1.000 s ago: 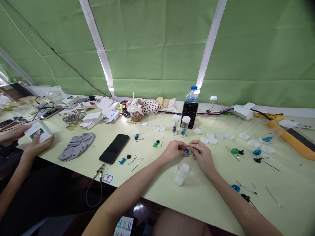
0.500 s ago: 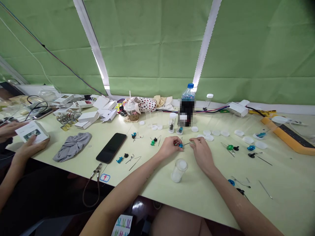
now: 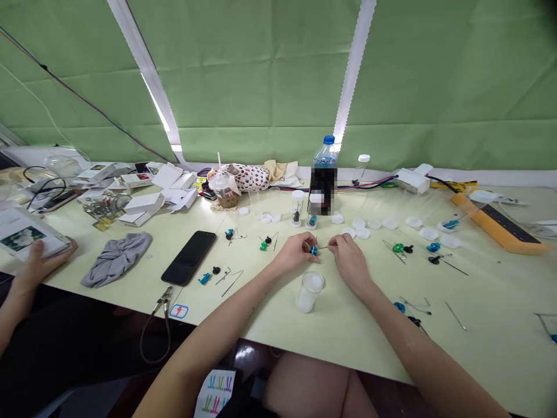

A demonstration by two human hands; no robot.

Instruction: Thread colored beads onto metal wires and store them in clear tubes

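Left hand [image 3: 300, 249] extended forward over table [image 3: 337, 328], fingers curled; blue part [image 3: 313, 251] pinched at fingertips. Right hand [image 3: 347, 255] angled inward, opposite; wire [image 3: 322, 248] pinched. Wire held between hands, long axis left-right, left end directed at blue part. Both positioned beyond tube [image 3: 307, 299]. Blue part's axis cannot be determined.

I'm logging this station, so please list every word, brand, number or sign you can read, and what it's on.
"9": in red on the blue-bordered white sticker at the pale table's front edge.
Too small or blurred: any print on the white cardboard box at far left, the clear plastic drink cup and the blue-capped clear plastic bottle.
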